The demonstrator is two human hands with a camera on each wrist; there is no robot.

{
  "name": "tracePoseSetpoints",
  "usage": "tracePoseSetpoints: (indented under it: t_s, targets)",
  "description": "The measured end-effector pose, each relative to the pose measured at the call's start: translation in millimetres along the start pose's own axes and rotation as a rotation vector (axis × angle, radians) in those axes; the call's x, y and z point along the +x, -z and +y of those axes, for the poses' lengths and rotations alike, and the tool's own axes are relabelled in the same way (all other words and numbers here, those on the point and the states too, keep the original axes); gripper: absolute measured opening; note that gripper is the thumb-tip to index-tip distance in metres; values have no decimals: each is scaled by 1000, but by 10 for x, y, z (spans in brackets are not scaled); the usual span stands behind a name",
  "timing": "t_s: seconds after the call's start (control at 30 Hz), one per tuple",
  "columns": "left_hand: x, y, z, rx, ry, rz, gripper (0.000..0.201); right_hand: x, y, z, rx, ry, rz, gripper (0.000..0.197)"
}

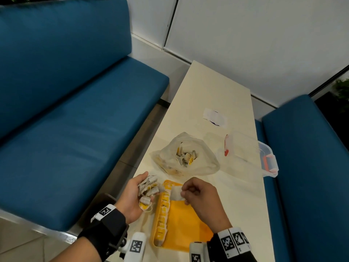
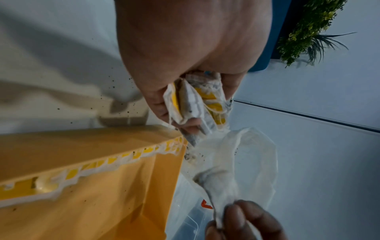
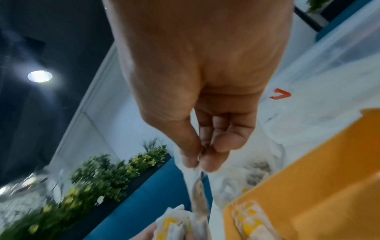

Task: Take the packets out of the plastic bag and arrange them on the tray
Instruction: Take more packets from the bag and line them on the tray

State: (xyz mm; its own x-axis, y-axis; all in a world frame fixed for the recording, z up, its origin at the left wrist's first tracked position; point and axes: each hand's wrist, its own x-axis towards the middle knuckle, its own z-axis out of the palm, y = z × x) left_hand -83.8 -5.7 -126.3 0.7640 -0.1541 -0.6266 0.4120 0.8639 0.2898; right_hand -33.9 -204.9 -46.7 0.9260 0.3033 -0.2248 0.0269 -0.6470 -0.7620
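— Packets (image 1: 147, 188), a whole bunch of them, sit cupped in the left hand (image 1: 132, 197), fingers curled round the bundle. One more (image 1: 176, 193) is pinched between thumb and fingertips of the right hand (image 1: 201, 198), hanging just above the far end of the yellow tray (image 1: 186, 229).

— And the tray, where's that from the hands?

— Right under and between them, at the near end of the desk (image 1: 217, 91). Its long axis runs away from the person. A row of packets (image 1: 162, 214) already lines its left wall, end to end along that axis.

— So which hand places next?

— The right one, I'd say. It's over the tray already, near the far end of the row; the left hovers just off the tray's left edge and looks like the feeder.

— Which way does the pinched packet hang?

— From the wrist views it dangles down, flat and limp, its length pointing toward the tray floor (image 3: 320, 170). It would need laying flat beside the row.

— Is the bag done with?

— No. The plastic bag (image 1: 186, 154) lies open farther along the desk, beyond the tray, with more packets (image 1: 186, 156) showing in its mouth. A clear lidded box (image 1: 251, 154) stands to its right.

— Much left, then?

— I'd judge so: one row in, most of the tray floor bare.
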Motion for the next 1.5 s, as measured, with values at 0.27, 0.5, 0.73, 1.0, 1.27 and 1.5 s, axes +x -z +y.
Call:
tracePoseSetpoints:
  t_s: [0.27, 0.5, 0.73, 1.0, 1.27, 1.5]
  targets:
    - [136, 210, 60, 37, -8, 21, 35, 87, 49, 378, -179, -211, -70, 30]
    - [152, 274, 26, 57, 9, 37, 30, 287, -144, 541, -514, -39, -36, 15]
    - [150, 274, -39, 111, 31, 57, 30, 471, -309, 481, -749, 28, -90, 19]
    - [156, 306, -41, 138, 47, 70, 32, 520, -431, 493, -571, -1, 68, 8]
    - [161, 297, -131, 181, 142, 41, 33, 550, -476, 512, -509, 1, 125, 3]
    - [74, 218, -118, 201, 134, 19, 40, 606, -496, 519, -508, 15, 129, 17]
